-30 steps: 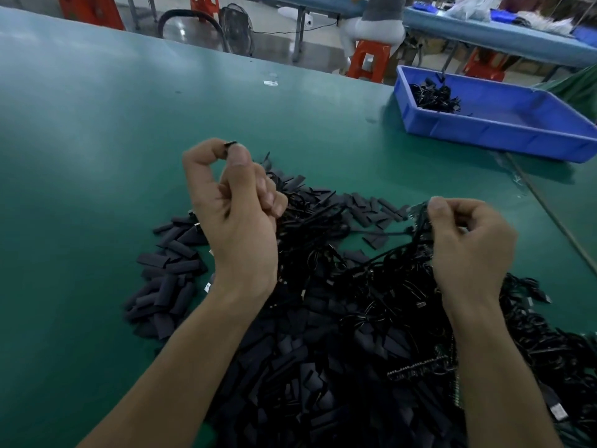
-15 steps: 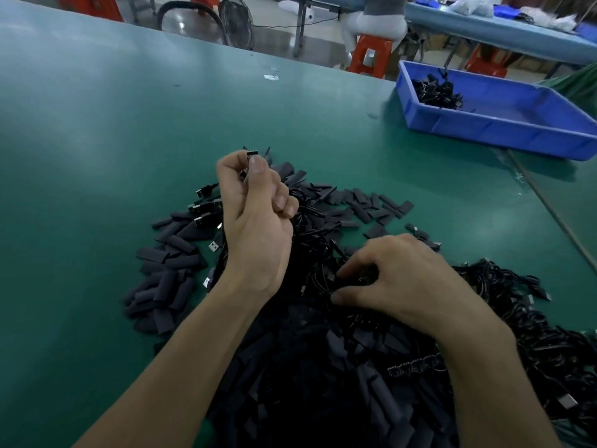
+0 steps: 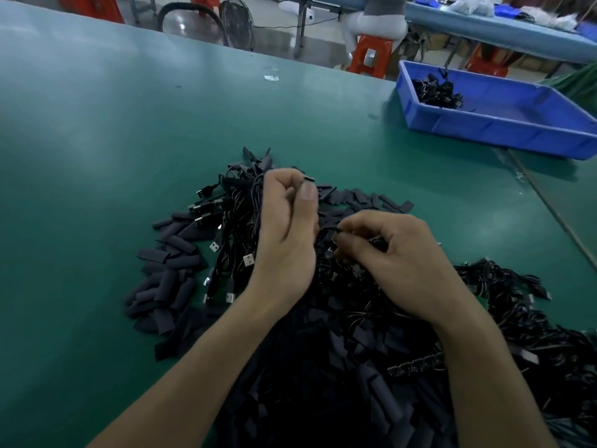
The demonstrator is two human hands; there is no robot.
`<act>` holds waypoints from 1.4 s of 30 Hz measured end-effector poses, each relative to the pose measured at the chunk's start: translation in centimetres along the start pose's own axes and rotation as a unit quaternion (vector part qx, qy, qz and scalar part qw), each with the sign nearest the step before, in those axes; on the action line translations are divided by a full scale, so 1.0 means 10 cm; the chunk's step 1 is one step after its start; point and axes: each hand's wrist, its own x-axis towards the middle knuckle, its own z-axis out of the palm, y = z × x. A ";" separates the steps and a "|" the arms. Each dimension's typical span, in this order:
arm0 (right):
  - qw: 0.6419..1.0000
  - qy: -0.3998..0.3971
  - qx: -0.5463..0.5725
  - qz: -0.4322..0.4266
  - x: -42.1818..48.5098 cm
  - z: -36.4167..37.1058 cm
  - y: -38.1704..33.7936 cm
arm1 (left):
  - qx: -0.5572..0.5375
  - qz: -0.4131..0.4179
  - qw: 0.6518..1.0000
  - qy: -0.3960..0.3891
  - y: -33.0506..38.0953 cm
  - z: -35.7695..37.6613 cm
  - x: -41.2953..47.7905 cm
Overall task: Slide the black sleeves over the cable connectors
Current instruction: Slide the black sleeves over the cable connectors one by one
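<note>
A heap of flat black sleeves (image 3: pixel 168 282) lies on the green table (image 3: pixel 97 156), mixed with a tangle of black cables with USB connectors (image 3: pixel 226 250). My left hand (image 3: pixel 286 234) is raised over the heap, pinching a small black connector (image 3: pixel 308 180) between thumb and forefinger, with a bundle of cables hanging from its fist. My right hand (image 3: pixel 397 263) is low in the pile just right of it, fingers curled, pinching a thin black cable (image 3: pixel 329 229). More cables (image 3: pixel 517 305) spread to the right.
A blue plastic bin (image 3: pixel 504 127) with a few black cables in it stands at the back right. A thin rod or seam (image 3: pixel 555 215) runs along the table's right side. Beyond the far edge are orange stools, a fan and a seated person.
My right hand dropped from the air into the pile, then rose slightly with a cable in its fingers. My left hand came down and nearer to the right hand, still pinching the connector.
</note>
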 end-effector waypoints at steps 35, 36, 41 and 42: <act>0.929 -0.111 -0.353 0.012 -0.04 0.39 -0.07 | 0.121 -0.138 0.982 -0.043 0.15 -0.49 0.28; 0.928 -0.105 -0.356 -0.005 -0.04 0.43 -0.06 | 0.116 -0.135 0.983 -0.040 0.15 -0.49 0.29; 0.924 -0.058 -0.378 -0.023 -0.01 0.67 -0.02 | 0.114 -0.079 0.990 -0.006 0.13 -0.49 0.28; 0.922 -0.052 -0.382 -0.023 0.00 0.71 -0.02 | 0.116 -0.067 0.991 0.002 0.12 -0.50 0.28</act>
